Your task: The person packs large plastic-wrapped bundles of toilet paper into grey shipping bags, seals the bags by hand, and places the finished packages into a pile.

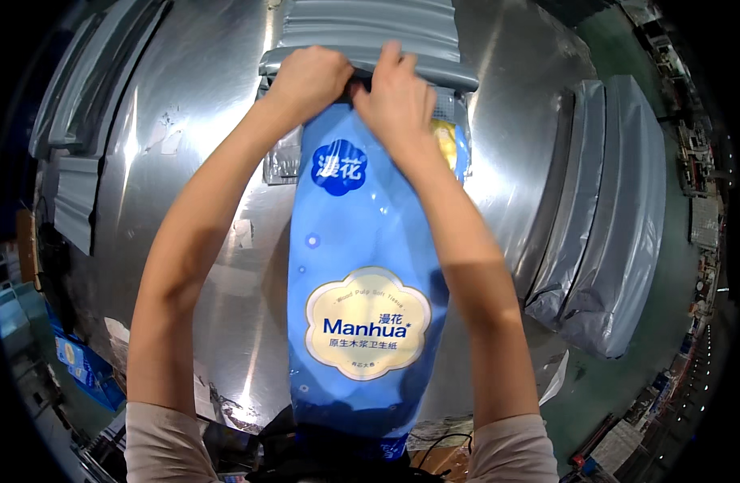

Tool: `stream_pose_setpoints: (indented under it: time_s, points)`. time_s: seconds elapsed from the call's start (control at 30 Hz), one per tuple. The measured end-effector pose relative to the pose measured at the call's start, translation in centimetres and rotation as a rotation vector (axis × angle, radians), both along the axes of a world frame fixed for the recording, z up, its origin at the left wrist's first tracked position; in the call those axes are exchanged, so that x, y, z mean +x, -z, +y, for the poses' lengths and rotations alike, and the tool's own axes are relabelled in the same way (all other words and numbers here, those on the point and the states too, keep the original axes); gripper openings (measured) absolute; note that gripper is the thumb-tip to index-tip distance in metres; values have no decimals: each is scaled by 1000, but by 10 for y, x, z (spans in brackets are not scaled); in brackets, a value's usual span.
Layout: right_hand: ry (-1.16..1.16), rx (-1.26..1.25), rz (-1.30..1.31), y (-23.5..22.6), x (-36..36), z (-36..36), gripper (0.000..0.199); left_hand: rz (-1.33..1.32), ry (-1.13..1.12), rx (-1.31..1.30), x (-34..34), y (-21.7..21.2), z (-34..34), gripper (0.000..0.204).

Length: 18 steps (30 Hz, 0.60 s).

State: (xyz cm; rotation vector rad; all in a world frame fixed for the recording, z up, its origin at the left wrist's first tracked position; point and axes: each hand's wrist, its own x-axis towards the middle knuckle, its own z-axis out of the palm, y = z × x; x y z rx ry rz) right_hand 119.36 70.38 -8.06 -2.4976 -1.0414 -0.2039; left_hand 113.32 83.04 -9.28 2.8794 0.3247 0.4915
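Observation:
A long blue plastic pack of tissue rolls (pixel 362 290) lies lengthwise on a shiny metal table (pixel 201 105), with a cream label near its lower half. Its far end goes into the mouth of a grey plastic mailer bag (pixel 370 32). My left hand (pixel 309 76) grips the bag's edge at the top of the pack. My right hand (pixel 395 97) pinches the same edge just beside it. Both forearms run along the sides of the pack.
Stuffed grey mailer bags (pixel 603 225) are stacked at the table's right side. More flat grey bags (pixel 80 121) lie at the left edge. A blue box (pixel 84 366) sits below the table at lower left. Green floor shows on the right.

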Motion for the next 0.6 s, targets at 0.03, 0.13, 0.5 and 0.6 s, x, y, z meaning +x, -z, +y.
stream_pose_setpoints:
  time_s: [0.03,0.13,0.5,0.6]
  points:
    - [32,-74,-62,-1,13,2,38,-20,62,57,-6,-2,-8,14]
    - [87,-47,-182,-3,36,-31,36,-288,51,191,-60,0,-12,9]
    - [122,6,388,104,50,-145,19,-114,-587,-615,-96,87,-58,8]
    - [-30,-120,144,79,16,-162,13,167,-406,-453,-140,76,-63,13]
